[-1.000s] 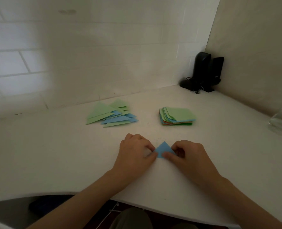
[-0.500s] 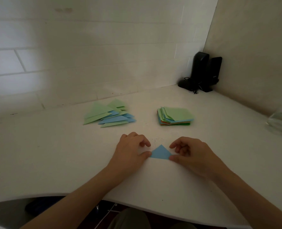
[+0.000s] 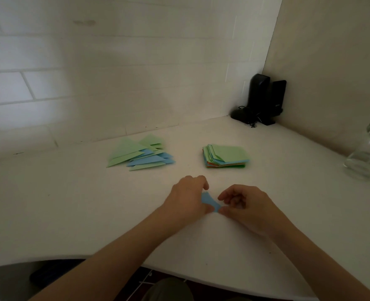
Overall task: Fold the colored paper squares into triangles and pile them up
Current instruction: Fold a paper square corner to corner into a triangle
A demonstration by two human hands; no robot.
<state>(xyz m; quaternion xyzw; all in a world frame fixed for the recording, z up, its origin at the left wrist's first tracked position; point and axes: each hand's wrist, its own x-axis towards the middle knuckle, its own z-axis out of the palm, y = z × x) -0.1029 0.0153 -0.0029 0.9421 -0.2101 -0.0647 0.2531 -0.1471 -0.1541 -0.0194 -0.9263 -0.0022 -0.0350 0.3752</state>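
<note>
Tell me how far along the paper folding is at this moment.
Partly done. A loose pile of folded triangles, green and blue, lies at the back left of the table. In hand: the left hand and right hand both hold a small blue paper between them. Left: a stack of unfolded squares, green on top, still sizeable.

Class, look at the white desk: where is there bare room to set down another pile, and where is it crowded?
Bare desk lies left of the pile of green and blue folded triangles, and right of the stack of coloured paper squares up to the clear glass jar. It is crowded in front, where both hands hold the small blue folded paper.
</note>
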